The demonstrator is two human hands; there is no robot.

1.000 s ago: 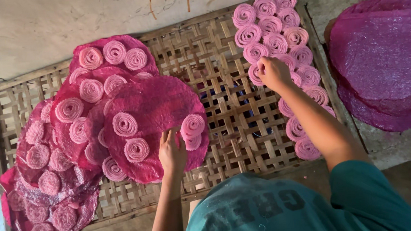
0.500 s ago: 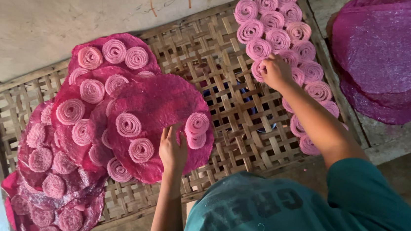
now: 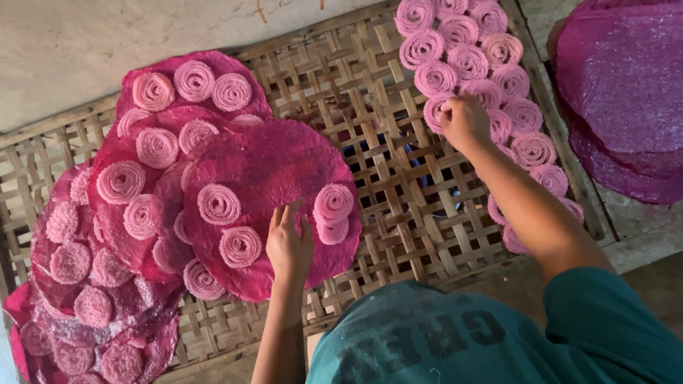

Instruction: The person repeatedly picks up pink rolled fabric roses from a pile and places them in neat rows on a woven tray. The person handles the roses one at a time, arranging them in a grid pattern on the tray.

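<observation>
Person bends over a woven bamboo rack (image 3: 409,211), both arms out over it. Right hand (image 3: 464,120) sits on the double column of pale pink coils (image 3: 470,61) at the rack's right side; fingers curled down onto one coil, looks like a pinch, but can't tell if it's lifted or just touched. That column's long axis runs away from the person, slanting a bit to the right as it comes near; right hand is plainly the nearer one to it.

Left hand (image 3: 290,244) lies flat, fingers loose & spread, holding nothing, on the top magenta sheet (image 3: 274,169), just beside two coils at that sheet's right edge.

Counts, approx: coils in the right column abt 17 visible, some hidden under the arm. Top sheet carries 4 coils. Overlapping sheets on the left: 5 or so, can't separate all. Off the rack, far right, a stack of bare purple rounds (image 3: 645,83), at least 3, no coils on them.
</observation>
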